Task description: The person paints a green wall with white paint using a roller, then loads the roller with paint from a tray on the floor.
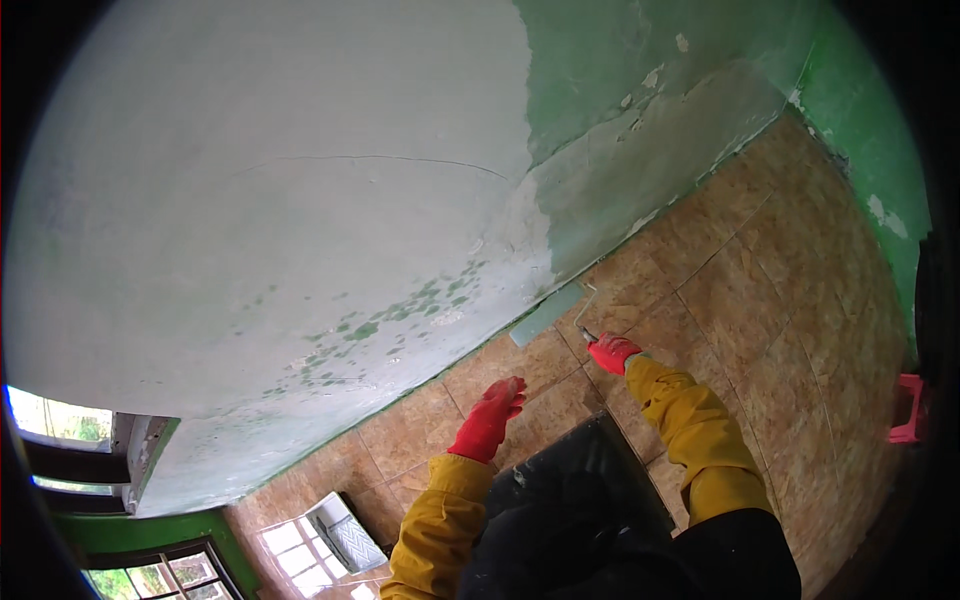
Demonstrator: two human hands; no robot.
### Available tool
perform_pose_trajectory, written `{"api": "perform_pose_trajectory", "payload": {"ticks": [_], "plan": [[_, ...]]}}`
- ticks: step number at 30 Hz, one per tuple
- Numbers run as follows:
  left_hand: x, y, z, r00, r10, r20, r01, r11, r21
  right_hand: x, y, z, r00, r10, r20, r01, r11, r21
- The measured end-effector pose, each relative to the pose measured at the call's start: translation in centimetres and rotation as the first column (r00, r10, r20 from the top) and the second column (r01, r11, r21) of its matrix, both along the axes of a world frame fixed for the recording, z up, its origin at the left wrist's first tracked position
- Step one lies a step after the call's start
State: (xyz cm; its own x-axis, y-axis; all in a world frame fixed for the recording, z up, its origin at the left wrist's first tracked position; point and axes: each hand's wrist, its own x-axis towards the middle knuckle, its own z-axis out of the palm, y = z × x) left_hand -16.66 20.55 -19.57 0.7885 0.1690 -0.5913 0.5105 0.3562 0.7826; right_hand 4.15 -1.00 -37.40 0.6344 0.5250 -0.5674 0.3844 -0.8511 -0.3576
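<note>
My right hand, in a red glove with a yellow sleeve behind it, is closed around the handle of a paint roller. The roller's pale grey-green cover is at the foot of the wall, over the tiled floor's edge; its thin wire frame bends back to my fingers. In front of me, my left hand, also red-gloved, is held out with its fingers stretched and nothing visible in it. The wall has pale whitish paint across its left and middle, with green patches showing low down and bare green at the right.
A paint tray with a ribbed slope lies on the brown tiled floor at lower left. Windows stand beyond it. A pink-red plastic object is at the far right. Below my hands is a dark flat shape.
</note>
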Motion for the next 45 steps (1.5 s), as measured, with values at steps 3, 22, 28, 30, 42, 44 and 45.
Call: {"api": "perform_pose_trajectory", "payload": {"ticks": [3, 22, 28, 30, 42, 44, 45], "plan": [[0.8, -1.6, -0.7, 0.999, -0.022, -0.049, 0.021, 1.000, -0.022, -0.1, 0.1, -2.6, 0.996, 0.066, 0.066, -0.068, 0.997, 0.033], [5.3, -0.5, 5.0, 0.920, -0.389, -0.048, 0.388, 0.921, -0.015, -1.2, 1.8, 17.9, 0.994, -0.087, 0.069, 0.075, 0.984, 0.161], [5.6, -1.9, 24.1, 0.790, -0.604, -0.106, 0.612, 0.769, 0.183, -3.2, 0.1, 38.1, 0.970, -0.237, 0.047, 0.212, 0.928, 0.308], [5.4, -3.2, 30.3, 0.797, -0.604, -0.023, 0.597, 0.780, 0.189, -3.6, 0.0, 48.4, 0.955, -0.298, 0.012, 0.280, 0.910, 0.305], [8.7, -5.4, 60.5, 0.870, -0.443, 0.218, 0.409, 0.894, 0.182, -7.1, -1.1, 83.7, 0.897, -0.443, -0.005, 0.364, 0.729, 0.580], [8.8, -3.9, 61.7, 0.797, -0.427, 0.427, 0.333, 0.901, 0.279, -7.4, -0.8, 85.9, 0.916, -0.377, 0.140, 0.132, 0.611, 0.781], [8.2, -3.2, 63.7, 0.728, -0.409, 0.550, 0.278, 0.910, 0.308, -7.8, -0.4, 87.6, 0.914, -0.388, 0.123, 0.156, 0.615, 0.773]]}}
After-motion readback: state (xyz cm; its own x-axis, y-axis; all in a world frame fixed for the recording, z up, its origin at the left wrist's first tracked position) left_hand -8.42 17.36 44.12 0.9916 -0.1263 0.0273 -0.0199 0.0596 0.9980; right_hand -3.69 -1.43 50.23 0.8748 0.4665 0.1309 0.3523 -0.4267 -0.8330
